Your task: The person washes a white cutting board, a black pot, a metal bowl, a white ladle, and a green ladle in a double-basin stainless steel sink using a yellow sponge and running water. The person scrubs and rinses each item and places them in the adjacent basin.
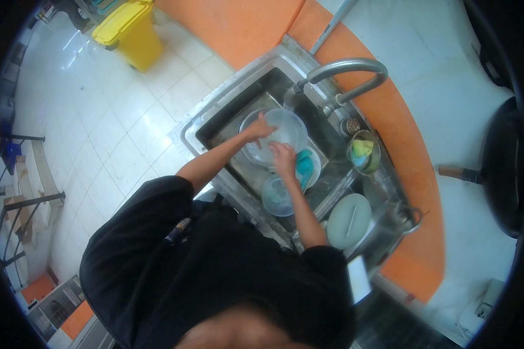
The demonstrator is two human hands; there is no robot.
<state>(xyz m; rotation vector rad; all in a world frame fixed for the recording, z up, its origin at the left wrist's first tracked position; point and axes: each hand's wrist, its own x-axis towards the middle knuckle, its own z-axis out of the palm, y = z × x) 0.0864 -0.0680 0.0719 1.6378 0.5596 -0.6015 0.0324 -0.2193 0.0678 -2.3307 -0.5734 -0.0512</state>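
Over the sink basin [218, 131], a round translucent plastic bowl [291, 125] lies between my hands. My left hand [259, 128] reaches across its left side, thumb and fingers spread against it. At the bowl's near edge, my right hand [283, 157] has its fingers curled on the rim; the fingertips are partly hard to make out. Beneath and beside them sit a white bowl [314, 173] with a teal utensil or cloth [304, 165] in it, and a smaller clear bowl [278, 200].
A curved metal faucet [355, 65] arches over the sink's far right. A container with yellow and blue sponges [362, 150] and a pale green oval lid [349, 221] stand to the right. A dark pan [501, 168] is farther right; a yellow bin [135, 41] stands on the floor.
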